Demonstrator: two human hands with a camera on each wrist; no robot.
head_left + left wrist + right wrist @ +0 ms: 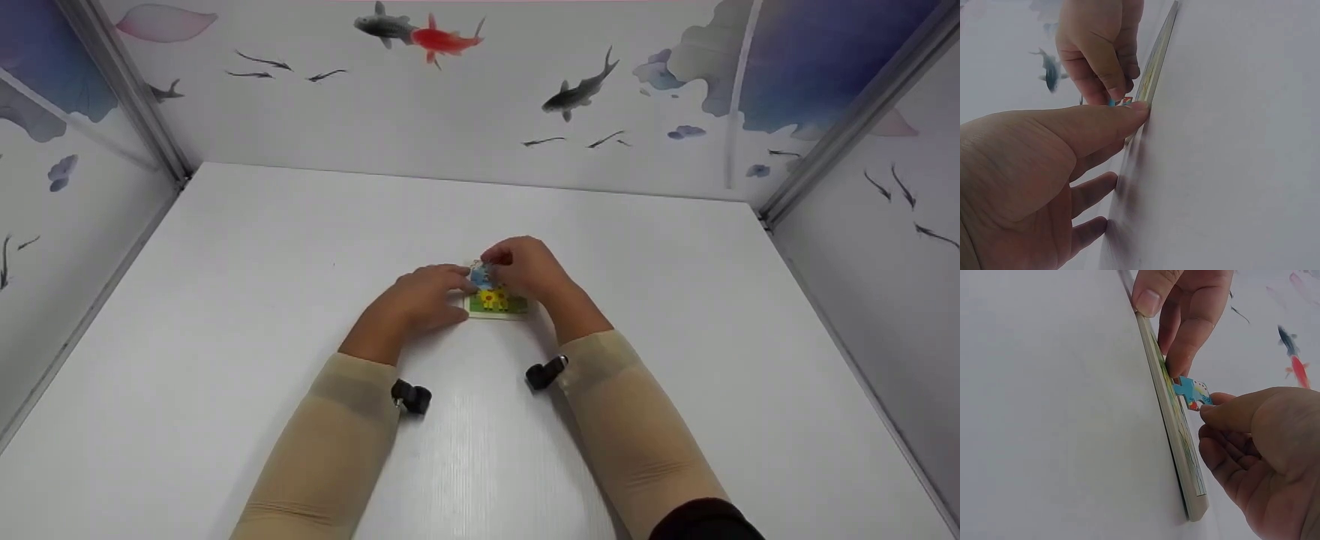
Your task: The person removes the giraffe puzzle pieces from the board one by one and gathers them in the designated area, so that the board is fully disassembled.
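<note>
A small jigsaw puzzle board [496,304] with a colourful picture and a pale frame lies flat on the table. My left hand [424,300] is at its left side, the thumb [1139,106] touching the frame's edge near the lower corner and a finger reaching over the picture. Between thumb and index finger, my right hand [531,268] pinches a blue puzzle piece [1193,391] with a patterned, multicoloured print. This piece stands tilted up over the board, close to a left fingertip [1178,367]. Part of the picture is hidden beneath the hands.
The white table [247,247] stretches out on all sides of the board. White panels [465,120] printed with fish and leaves enclose the back and both sides. A small black camera sits on each sleeved wrist.
</note>
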